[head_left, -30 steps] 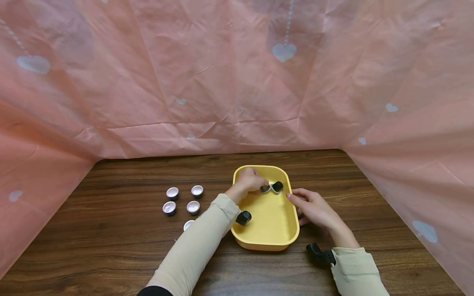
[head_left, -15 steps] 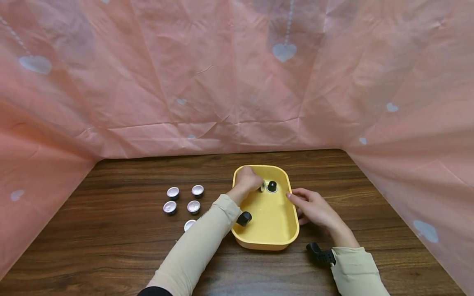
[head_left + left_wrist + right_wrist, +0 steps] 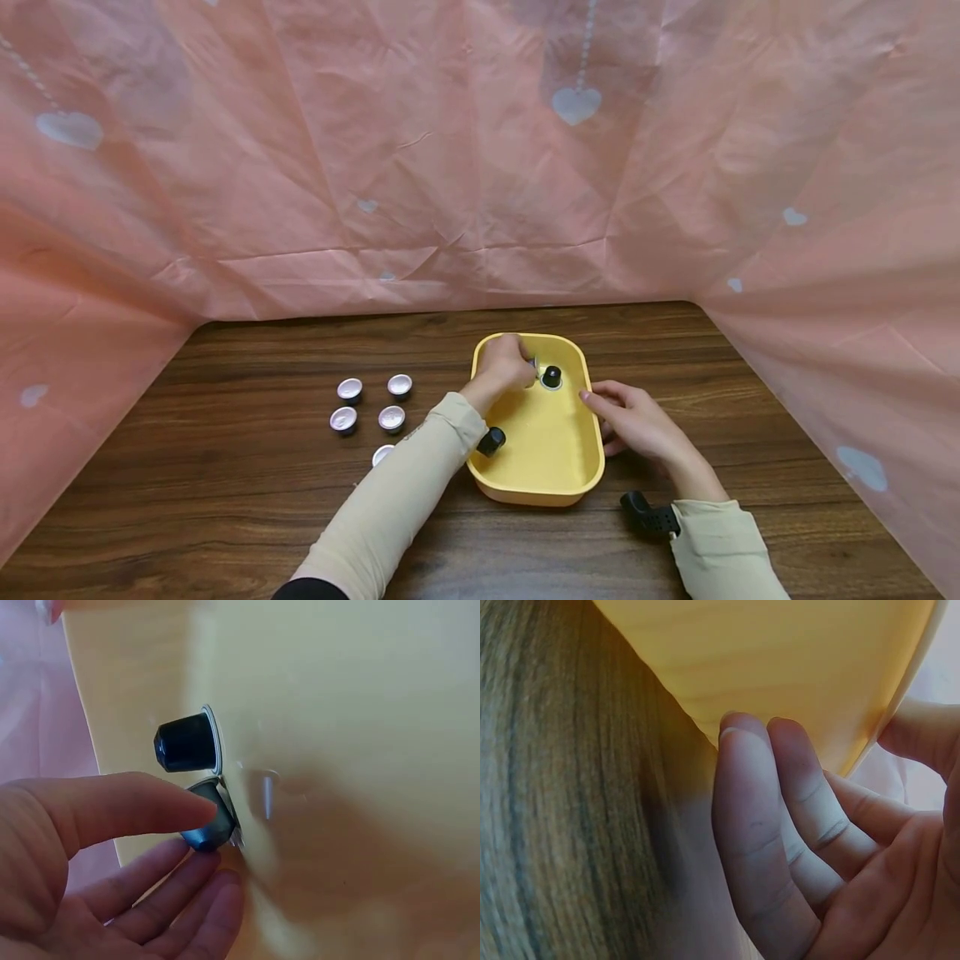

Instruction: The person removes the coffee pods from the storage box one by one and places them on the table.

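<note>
Yellow plastic makes up the tray [image 3: 536,487], which sits on a dark wooden table [image 3: 225,500] with pink heart-printed sheeting [image 3: 300,167] hung behind and to both sides; the left hand [image 3: 504,363] reaches into the tray's far end and pinches a dark capsule [image 3: 212,817] between thumb and fingertips, the capsule lying on its side with its rim against the tray floor; just beside it, touching or nearly so, a second black capsule [image 3: 552,377] stands on its foil rim; a third capsule [image 3: 491,441] lies tilted against the tray's left wall, near the left sleeve [image 3: 390,508]; the right hand [image 3: 637,425] rests against the tray's right side, its fingers [image 3: 780,825] loosely bent along the outer wall and its thumb over the rim, so it steadies the tray rather than closing tightly; left of the tray, well apart from it, five silver-topped capsules [image 3: 371,408] stand on the table in a loose cluster, one partly hidden by the sleeve; a black wrist mount [image 3: 648,517] shows at the right cuff.
</note>
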The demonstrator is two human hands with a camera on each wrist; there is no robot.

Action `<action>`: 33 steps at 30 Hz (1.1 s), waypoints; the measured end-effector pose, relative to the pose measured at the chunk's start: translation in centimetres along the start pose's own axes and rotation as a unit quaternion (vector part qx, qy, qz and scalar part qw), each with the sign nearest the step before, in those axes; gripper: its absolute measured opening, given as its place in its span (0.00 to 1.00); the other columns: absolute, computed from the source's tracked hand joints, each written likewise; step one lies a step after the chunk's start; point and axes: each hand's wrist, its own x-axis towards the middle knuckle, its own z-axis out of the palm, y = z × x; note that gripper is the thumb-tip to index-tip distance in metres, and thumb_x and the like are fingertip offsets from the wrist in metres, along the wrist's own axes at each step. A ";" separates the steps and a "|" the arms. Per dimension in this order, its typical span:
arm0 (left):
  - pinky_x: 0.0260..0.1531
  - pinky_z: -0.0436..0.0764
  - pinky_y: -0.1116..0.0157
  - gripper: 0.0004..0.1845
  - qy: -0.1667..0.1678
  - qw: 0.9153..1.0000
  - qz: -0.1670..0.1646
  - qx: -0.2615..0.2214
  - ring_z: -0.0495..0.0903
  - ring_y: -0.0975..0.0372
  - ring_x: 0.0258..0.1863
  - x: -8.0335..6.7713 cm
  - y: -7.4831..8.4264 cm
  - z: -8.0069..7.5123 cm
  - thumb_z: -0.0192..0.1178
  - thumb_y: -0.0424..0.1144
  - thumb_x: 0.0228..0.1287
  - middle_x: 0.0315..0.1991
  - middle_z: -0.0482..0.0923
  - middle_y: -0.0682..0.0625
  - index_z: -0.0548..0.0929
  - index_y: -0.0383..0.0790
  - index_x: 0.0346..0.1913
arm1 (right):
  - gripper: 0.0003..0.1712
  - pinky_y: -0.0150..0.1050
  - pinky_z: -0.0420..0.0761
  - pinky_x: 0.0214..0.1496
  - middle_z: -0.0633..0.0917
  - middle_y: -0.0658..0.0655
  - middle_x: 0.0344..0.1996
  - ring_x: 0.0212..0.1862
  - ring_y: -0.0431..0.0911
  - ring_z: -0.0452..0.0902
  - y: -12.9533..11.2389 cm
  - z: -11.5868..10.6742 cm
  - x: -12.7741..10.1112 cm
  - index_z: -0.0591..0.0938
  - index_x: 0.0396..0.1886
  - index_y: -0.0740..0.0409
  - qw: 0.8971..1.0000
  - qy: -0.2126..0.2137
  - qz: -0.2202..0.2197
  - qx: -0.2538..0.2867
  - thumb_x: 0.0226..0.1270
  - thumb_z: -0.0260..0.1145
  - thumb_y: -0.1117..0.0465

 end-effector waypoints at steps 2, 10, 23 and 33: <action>0.20 0.61 0.70 0.18 -0.010 1.000 0.008 0.015 0.63 0.63 0.22 0.1 0.0 0.0 0.66 0.25 0.56 0.21 0.64 0.54 0.71 0.46 0.19 | 0.35 0.45 0.90 0.34 0.89 0.65 0.50 0.36 0.45 0.88 0.0 0.0 0.0 0.71 0.76 0.69 1.000 0.000 0.002 0.001 0.86 0.59 0.46; 0.20 0.65 0.70 0.11 -0.022 0.999 0.025 0.039 0.67 0.64 0.21 0.0 0.1 0.0 0.66 0.25 0.52 0.23 0.72 0.53 0.78 0.43 0.21 | 0.36 0.44 0.90 0.34 0.89 0.66 0.52 0.37 0.45 0.88 -0.1 0.1 0.0 0.69 0.76 0.70 1.000 0.002 0.005 0.004 0.86 0.59 0.46; 0.21 0.70 0.69 0.12 -0.046 0.998 0.027 0.024 0.71 0.62 0.23 -0.2 0.1 -0.2 0.72 0.24 0.50 0.27 0.75 0.51 0.79 0.42 0.27 | 0.35 0.44 0.90 0.34 0.89 0.66 0.51 0.36 0.45 0.88 0.0 0.1 0.2 0.69 0.77 0.70 1.000 0.004 0.005 -0.002 0.87 0.58 0.48; 0.25 0.73 0.70 0.12 -0.053 0.998 0.017 -0.008 0.74 0.63 0.27 -0.4 0.3 -0.1 0.75 0.25 0.51 0.28 0.78 0.52 0.81 0.41 0.28 | 0.36 0.44 0.90 0.34 0.89 0.67 0.52 0.37 0.45 0.88 0.0 0.1 0.2 0.69 0.77 0.71 1.000 0.003 0.007 -0.003 0.87 0.58 0.47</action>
